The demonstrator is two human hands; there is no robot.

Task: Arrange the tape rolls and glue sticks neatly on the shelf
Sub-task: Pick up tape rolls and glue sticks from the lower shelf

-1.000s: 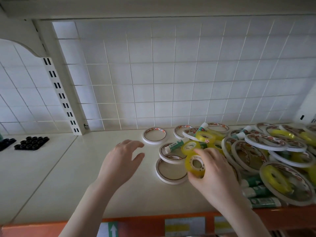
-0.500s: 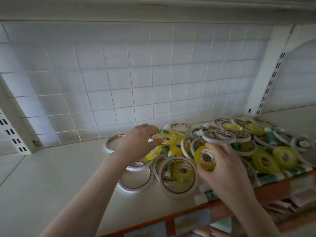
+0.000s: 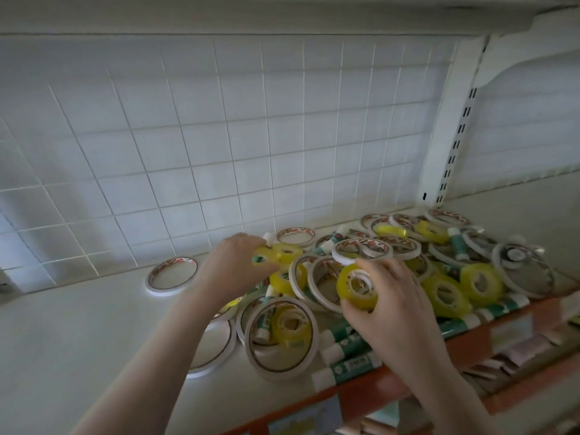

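Observation:
A jumbled pile of thin white tape rings [image 3: 361, 251], yellow tape rolls [image 3: 480, 282] and green-and-white glue sticks [image 3: 348, 367] covers the right half of the white shelf [image 3: 78, 334]. My right hand [image 3: 398, 306] grips a yellow tape roll [image 3: 357, 285] just above the pile. My left hand [image 3: 232, 266] reaches into the pile's far left side and its fingers close on another yellow roll [image 3: 279, 254]. One white tape ring [image 3: 172, 274] lies alone near the back wall. A yellow roll [image 3: 290, 324] sits inside a large white ring at the front.
A white gridded back panel [image 3: 219, 136] rises behind the shelf. A slotted white upright [image 3: 452, 146] stands at the right. The shelf's orange front edge [image 3: 470, 334] carries price labels, and a lower shelf with packets shows below it.
The view has swung to the right. My left hand has reached forward into the pile and taken hold of a yellow roll. My right hand keeps its yellow roll.

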